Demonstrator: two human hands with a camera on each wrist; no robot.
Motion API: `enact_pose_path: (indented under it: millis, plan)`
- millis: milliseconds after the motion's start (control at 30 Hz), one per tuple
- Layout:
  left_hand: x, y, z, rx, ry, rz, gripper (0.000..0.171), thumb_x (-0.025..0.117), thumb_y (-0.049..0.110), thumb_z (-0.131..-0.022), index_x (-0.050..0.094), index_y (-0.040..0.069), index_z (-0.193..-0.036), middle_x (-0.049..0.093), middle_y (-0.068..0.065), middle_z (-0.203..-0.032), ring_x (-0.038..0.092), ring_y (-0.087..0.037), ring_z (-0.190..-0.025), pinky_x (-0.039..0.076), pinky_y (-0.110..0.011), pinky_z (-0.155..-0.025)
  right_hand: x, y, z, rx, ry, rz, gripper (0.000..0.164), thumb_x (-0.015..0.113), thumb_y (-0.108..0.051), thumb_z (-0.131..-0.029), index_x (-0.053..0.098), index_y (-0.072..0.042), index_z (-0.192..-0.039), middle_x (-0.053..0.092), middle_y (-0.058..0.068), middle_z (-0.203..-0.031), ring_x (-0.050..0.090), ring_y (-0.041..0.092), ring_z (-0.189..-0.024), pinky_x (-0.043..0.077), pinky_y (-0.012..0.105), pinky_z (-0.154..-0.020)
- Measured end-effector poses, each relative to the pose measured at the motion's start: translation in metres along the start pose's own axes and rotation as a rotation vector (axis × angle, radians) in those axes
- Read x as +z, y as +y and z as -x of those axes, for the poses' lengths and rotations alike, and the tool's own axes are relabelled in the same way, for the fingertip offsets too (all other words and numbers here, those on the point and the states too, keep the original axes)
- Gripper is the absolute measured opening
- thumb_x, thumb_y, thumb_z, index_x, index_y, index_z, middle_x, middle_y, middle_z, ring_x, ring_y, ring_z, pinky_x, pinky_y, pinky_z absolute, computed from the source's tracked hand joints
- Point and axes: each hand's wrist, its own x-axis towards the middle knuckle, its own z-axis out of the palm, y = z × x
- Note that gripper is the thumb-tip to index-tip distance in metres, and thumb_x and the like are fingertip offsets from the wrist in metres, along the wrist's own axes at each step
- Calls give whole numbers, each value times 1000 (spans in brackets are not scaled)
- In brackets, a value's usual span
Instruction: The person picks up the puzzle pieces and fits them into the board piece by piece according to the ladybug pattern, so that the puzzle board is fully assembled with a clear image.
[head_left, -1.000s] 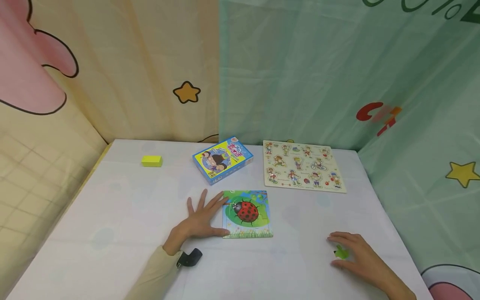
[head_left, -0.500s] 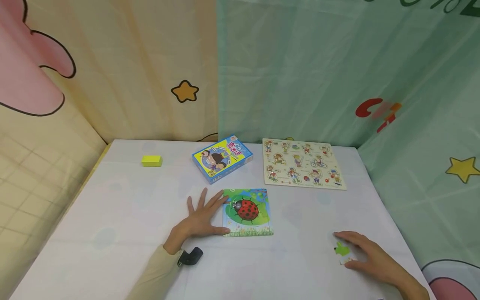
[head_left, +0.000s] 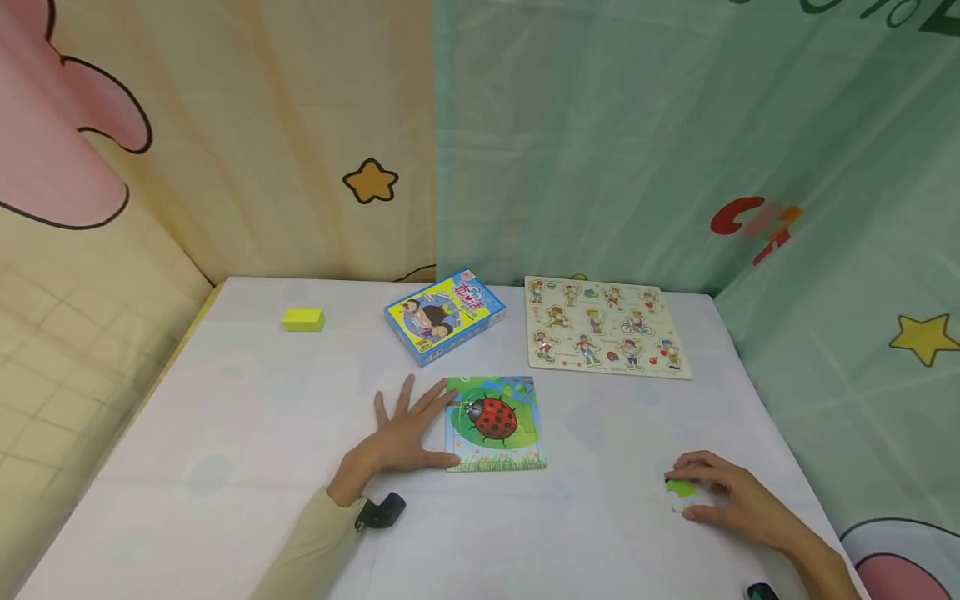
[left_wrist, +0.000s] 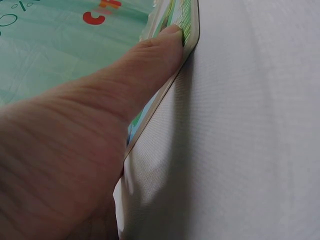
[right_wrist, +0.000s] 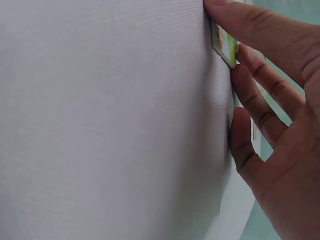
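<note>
A square ladybug jigsaw puzzle (head_left: 495, 454) lies flat in the middle of the white table in the head view. My left hand (head_left: 401, 437) is spread along its left side, with fingertips and thumb resting on that edge. In the left wrist view the left thumb (left_wrist: 150, 60) presses on the puzzle's grassy border (left_wrist: 186, 20). Farther right, my right hand (head_left: 738, 500) pinches a small green and white puzzle piece (head_left: 681, 490) between thumb and fingers. The right wrist view shows this puzzle piece (right_wrist: 223, 42) low at the cloth, partly covered by the thumb.
Behind the ladybug puzzle lies a blue and yellow box (head_left: 446, 317). A wooden board with children figures (head_left: 607, 329) is at the back right. At the back left sits a yellow-green block (head_left: 303, 320). Curtains (head_left: 585, 150) hang close behind the table (head_left: 247, 433).
The right hand first drew back a little to the right from the small puzzle piece, then its fingers closed in on it. The left hand keeps its place on the ladybug puzzle.
</note>
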Motion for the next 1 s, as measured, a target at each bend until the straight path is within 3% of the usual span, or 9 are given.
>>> enact_pose_path:
  millis: [333, 567, 667, 900, 1000]
  plan:
    - [1, -1, 0, 5, -2, 2, 102, 77, 59, -79, 24, 26, -160, 9, -1, -170, -16, -47, -152, -18, -79, -107, 0, -5, -19, 36, -5, 114, 36, 90, -28, -73, 76, -22, -106, 63, -10, -109, 56, -1, -100, 38, 2, -86]
    - [-1, -1, 0, 5, -5, -4, 102, 76, 59, -80, 24, 25, -160, 9, -2, -170, -16, -47, -151, -18, -79, -106, 15, -25, -57, 35, -28, 193, 36, 88, -30, -76, 76, -25, -109, 61, -13, -113, 57, 6, -104, 51, 26, -89]
    - [0, -2, -1, 6, -10, -15, 102, 75, 59, -80, 23, 26, -161, 8, -2, -171, -17, -47, -151, -17, -79, -107, 25, -36, -76, 4, -20, 185, 36, 88, -27, -76, 76, -26, -110, 60, -14, -113, 57, 8, -106, 53, 34, -90]
    - [-1, 0, 0, 5, -9, -12, 102, 76, 59, -80, 24, 25, -160, 9, -2, -170, -16, -47, -152, -17, -79, -106, 50, -65, -117, -135, -54, 105, 37, 86, -23, -79, 75, -21, -115, 61, -9, -115, 59, 10, -105, 54, 33, -90]
    - [-2, 2, 1, 3, -7, 4, 102, 77, 58, -79, 25, 25, -160, 10, -3, -170, -16, -48, -151, -18, -79, -106, 58, -77, -129, -157, -87, 77, 36, 85, -23, -81, 74, -19, -116, 62, -7, -116, 60, 11, -105, 54, 36, -91]
